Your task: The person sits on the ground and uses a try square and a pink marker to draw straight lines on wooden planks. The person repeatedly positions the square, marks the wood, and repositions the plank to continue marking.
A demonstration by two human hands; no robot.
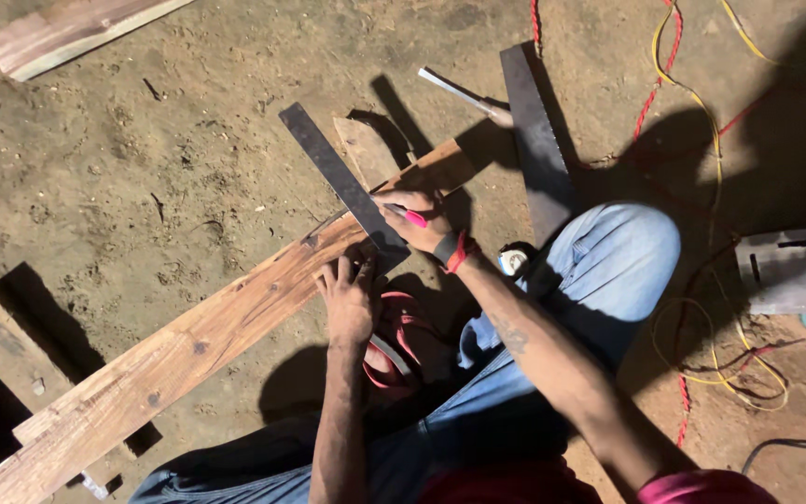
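Knees: blue jeans (608,271) fill the bottom of the view, closest to the camera, with the person crouched over the dirt floor (142,168).
Plank: long wooden plank (198,345) runs from bottom left up to the middle, its far end near the hands, resting on a thicker wooden block (2,345) at the left.
Square: dark metal try square (342,182) lies across the plank's upper end, its blade pointing up and left beyond the plank's edge.
Left hand: left hand (349,299) lies palm down on the plank, fingers spread, fingertips pressing the base of the square; it grips nothing.
Right hand: right hand (417,219) is closed around a pink marker (414,217), tip at the blade's edge on the plank; a red and dark wristband (454,250) sits on the wrist.
Near the plank end: handsaw (535,140) with a dark blade lies on the floor just beyond the right hand, and a metal chisel (464,93) lies beside it.
Under the arms: red sandal (394,350) shows between the forearms.
Right side: yellow and red cables (692,103) loop over the floor, near a grey power tool (795,271) at the edge.
Top left: another board (67,33) lies well apart.
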